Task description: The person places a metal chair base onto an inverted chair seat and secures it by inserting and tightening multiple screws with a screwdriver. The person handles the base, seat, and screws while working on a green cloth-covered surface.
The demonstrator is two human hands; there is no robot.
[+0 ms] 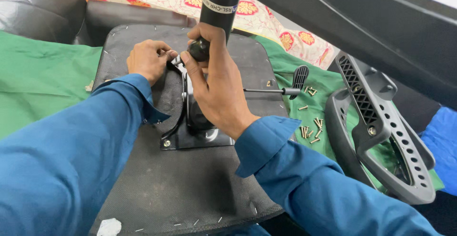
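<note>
In the head view, the right hand [216,86] is closing its fingers around a round black knob [198,49] at the lower end of a black gas-lift cylinder [218,5], which is leaning up and out of the top of the picture. The left hand [148,60] is curling shut just beside it, pinching a small part I cannot make out at the upper end of the black metal seat plate [190,138]; the fingertips of the two hands are nearly touching. The plate is lying flat in the middle of an upturned chair seat base [176,188] covered in dark stapled fabric, a screw showing at the plate's near left corner. Both blue sleeves are crossing the base's near half, leaving bare fabric toward its near edge and along its left edge. The base is resting on a green cloth [43,79], which is lying open and uncluttered to the left. To the right, a screwdriver [285,91] is lying with its shaft over the base's right edge, and loose brass screws [310,130] are scattered on the cloth just past that edge. A grey plastic armrest [381,136] is lying further right, crowding that side. A black frame part is hanging across the upper right corner.
</note>
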